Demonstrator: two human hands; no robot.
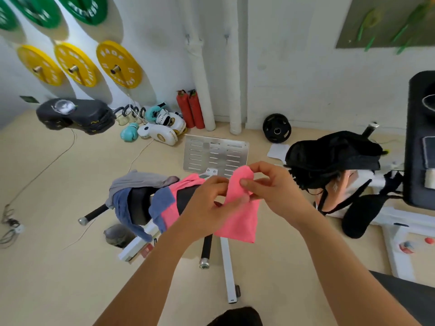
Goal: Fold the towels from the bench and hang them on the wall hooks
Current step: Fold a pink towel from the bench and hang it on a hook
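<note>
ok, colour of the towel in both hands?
Pink towel, plain, held by the left hand and right hand; head view.

Yellow weight plates (118, 64) hang on the wall at ten o'clock, green plates (82, 7) above them. Two red fire extinguishers (190, 108) stand at twelve, boxing gloves (162, 128) just left. A black bag (334, 156) sits at three o'clock.

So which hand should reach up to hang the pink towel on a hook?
Probably the right hand. It pinches the pink towel at its top fold, and it is nearer the wall hooks. The left hand holds the towel lower down, beside the bench.
</note>
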